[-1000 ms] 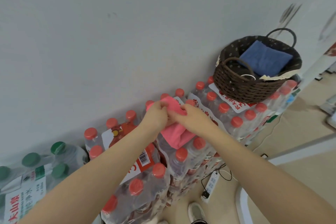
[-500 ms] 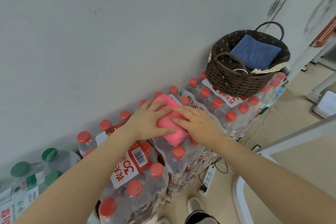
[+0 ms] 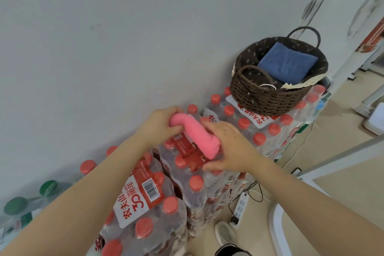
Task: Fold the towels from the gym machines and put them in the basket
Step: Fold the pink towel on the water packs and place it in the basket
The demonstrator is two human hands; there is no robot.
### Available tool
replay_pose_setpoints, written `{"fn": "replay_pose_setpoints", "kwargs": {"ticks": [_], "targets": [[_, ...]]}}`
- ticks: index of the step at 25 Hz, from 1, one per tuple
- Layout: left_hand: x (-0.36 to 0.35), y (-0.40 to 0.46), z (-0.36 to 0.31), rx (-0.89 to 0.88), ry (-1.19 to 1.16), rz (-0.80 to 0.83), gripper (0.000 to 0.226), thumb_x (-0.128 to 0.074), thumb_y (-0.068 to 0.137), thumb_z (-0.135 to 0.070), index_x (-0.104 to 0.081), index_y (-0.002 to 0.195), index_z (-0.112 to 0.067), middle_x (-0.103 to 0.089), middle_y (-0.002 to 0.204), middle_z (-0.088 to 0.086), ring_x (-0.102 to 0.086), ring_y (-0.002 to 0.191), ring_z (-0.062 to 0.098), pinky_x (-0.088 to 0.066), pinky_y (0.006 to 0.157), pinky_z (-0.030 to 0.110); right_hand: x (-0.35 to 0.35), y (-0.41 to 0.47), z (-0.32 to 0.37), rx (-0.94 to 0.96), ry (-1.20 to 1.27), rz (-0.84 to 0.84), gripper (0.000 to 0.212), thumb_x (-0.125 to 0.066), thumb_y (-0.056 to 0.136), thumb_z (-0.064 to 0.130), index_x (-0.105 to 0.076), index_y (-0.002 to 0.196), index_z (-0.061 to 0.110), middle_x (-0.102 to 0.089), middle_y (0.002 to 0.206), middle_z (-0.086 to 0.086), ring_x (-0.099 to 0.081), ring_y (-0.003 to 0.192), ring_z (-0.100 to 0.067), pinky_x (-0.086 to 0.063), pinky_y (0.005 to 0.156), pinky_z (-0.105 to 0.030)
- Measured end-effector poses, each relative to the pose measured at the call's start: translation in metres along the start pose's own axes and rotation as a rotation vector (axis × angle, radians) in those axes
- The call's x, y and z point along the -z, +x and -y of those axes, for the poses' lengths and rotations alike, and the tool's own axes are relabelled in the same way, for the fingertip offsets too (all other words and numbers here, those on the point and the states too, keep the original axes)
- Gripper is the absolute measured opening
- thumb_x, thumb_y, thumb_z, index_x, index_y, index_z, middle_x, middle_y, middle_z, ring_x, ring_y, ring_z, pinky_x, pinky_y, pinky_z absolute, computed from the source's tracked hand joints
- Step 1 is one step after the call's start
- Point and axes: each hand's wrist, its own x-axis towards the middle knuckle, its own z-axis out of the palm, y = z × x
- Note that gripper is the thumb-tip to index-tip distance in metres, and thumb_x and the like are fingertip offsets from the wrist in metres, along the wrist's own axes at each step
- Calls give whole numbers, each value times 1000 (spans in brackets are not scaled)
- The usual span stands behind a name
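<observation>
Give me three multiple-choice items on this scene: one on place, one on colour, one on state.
1. Where does the basket stand?
A. on the floor
B. on packs of bottles
C. on a chair

2. What colour is the towel in the basket?
A. blue
B. green
C. white

3. How is the pink towel held?
A. spread flat
B. hanging from one hand
C. bunched between both hands

Key: 1 B, red-capped bottles lie under it; 2 A, blue towel lies inside; 3 C, left hand and right hand grip its ends.

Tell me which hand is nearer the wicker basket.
Right. The right hand holds the pink towel's end toward the wicker basket; the left hand grips the far end.
</observation>
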Motion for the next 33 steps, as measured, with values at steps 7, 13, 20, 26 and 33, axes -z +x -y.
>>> {"fn": "replay_pose_setpoints", "kwargs": {"ticks": [7, 13, 20, 26, 33], "targets": [[-11, 78, -92, 5, -388, -291, 17, -64, 84, -25, -59, 97, -15, -59, 80, -8, -53, 70, 2, -42, 59, 9, 89, 2, -32, -327, 488, -507, 66, -65, 71, 32, -33, 128, 26, -45, 112, 15, -48, 101, 1, -46, 86, -24], [-6, 174, -157, -119, -526, 287, 60, -60, 84, -3, -31, 134, -19, -51, 110, -7, -54, 96, 3, -51, 78, 10, 184, 6, -101, -423, 505, -693, 65, -64, 85, 23, -25, 137, 27, -43, 116, 16, -51, 102, 3, -46, 89, -19], [-59, 291, -184, 0, -294, 177, 45, -60, 87, -13, -44, 129, -11, -54, 112, 2, -55, 107, 19, -42, 88, 27, 225, 28, -206, -747, 303, -404, 38, -68, 79, 35, -50, 106, 17, -55, 99, 0, -55, 92, -21, -46, 77, -36], [-106, 327, -171, 35, -14, 279, 22, -56, 86, -11, -54, 108, -8, -56, 94, 1, -51, 93, 15, -40, 66, 21, 209, 47, -251, -782, -312, -4, 42, -59, 78, 54, -50, 94, 16, -62, 93, -4, -58, 98, -28, -34, 81, -38], [-115, 336, -180, -28, 793, 122, 48, -53, 87, -46, -55, 110, -4, -60, 112, 15, -58, 104, 32, -36, 69, 34, 202, 52, -251, -519, -781, 8, 47, -63, 77, 49, -51, 105, 13, -59, 105, -10, -55, 97, -29, -39, 82, -37]]}}
